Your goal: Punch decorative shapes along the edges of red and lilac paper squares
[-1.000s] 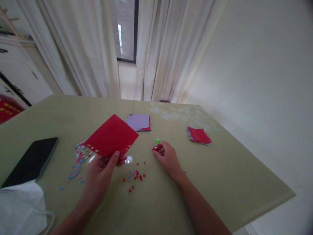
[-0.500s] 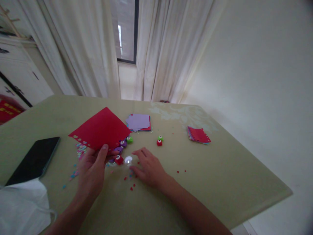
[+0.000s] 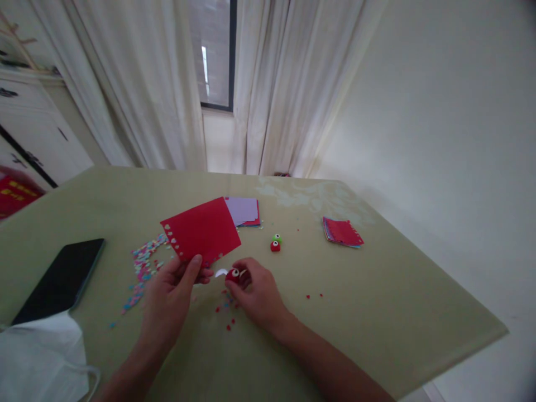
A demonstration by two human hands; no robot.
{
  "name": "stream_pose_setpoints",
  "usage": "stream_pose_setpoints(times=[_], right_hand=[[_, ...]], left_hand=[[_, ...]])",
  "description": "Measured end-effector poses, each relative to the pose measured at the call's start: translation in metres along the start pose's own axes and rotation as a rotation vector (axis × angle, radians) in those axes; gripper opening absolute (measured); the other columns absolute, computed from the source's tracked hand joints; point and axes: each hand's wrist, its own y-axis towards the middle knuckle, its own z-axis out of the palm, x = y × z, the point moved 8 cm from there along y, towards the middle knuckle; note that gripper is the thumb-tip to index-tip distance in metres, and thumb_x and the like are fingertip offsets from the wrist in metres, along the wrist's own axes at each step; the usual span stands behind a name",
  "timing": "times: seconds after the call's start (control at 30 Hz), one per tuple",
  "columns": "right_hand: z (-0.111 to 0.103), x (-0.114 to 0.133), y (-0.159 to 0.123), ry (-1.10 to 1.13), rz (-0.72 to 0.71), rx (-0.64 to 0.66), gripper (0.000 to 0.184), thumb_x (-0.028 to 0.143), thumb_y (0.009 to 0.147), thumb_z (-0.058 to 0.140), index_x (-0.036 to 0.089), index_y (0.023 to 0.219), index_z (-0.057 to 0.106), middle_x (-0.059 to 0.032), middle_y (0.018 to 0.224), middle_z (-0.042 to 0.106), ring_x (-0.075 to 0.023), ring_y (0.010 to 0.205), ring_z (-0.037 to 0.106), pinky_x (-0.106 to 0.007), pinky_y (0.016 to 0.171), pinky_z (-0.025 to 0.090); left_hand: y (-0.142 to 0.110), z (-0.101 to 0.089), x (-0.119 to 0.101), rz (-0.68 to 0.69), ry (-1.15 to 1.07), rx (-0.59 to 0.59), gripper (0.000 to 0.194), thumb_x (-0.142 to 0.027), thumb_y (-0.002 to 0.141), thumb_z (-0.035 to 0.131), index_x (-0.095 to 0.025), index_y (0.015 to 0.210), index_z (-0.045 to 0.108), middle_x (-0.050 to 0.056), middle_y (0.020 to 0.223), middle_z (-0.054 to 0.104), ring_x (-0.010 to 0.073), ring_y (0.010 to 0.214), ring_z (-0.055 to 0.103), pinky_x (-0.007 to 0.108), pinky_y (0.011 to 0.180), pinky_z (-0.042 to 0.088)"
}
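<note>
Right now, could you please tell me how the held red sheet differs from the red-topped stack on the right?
The red sheet is raised in the left hand; the red-topped stack lies on the table. The red sheet shows only red paper, while the red-topped stack shows other colours underneath. Both show a red face.

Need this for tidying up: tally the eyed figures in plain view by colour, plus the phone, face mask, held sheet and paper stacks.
Red figures: 2
Green figure: 1
Phone: 1
Face mask: 1
Held red sheet: 1
Paper stacks: 2
Total: 8
Anything hidden behind the held red sheet is not counted.
</note>
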Motion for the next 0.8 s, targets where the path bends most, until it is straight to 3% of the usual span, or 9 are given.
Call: stream_pose_setpoints(times=[0.1, 0.27, 0.8], right_hand=[[-0.024, -0.008, -0.006, 0.270, 0.092, -0.168, 0.026, 0.024, 0.086, 0.076, 0.021, 0.109, 0.065, -0.0044, 0.096, 0.074, -0.0184, 0.076, 0.071, -0.030, 0.070, 0.059], [-0.032, -0.006, -0.007, 0.428, 0.110, -0.281, 0.032, 0.029, 0.081, 0.082, 0.022, 0.102, 0.059, -0.0010, 0.087, 0.071, -0.0170, 0.072, 0.070, -0.030, 0.069, 0.059], [-0.038, -0.003, -0.013, 0.515, 0.081, -0.352, 0.035, 0.024, 0.079, 0.084, 0.024, 0.089, 0.051, -0.0025, 0.095, 0.069, -0.0157, 0.074, 0.067, -0.029, 0.067, 0.058]], left_hand=[[-0.011, 0.010, -0.002, 0.017, 0.019, 0.062, 0.032, -0.051, 0.082, 0.078, -0.020, 0.087, 0.073, 0.002, 0.068, 0.079, 0.0199, 0.060, 0.074, 0.028, 0.060, 0.062], [-0.018, 0.018, 0.005, 0.020, 0.037, 0.105, 0.033, -0.054, 0.083, 0.078, -0.021, 0.088, 0.074, 0.002, 0.070, 0.081, 0.0214, 0.061, 0.076, 0.029, 0.060, 0.063], [-0.021, 0.016, 0.010, -0.012, 0.056, 0.064, 0.035, -0.057, 0.080, 0.079, -0.024, 0.088, 0.074, 0.002, 0.073, 0.083, 0.0242, 0.062, 0.078, 0.033, 0.062, 0.066]])
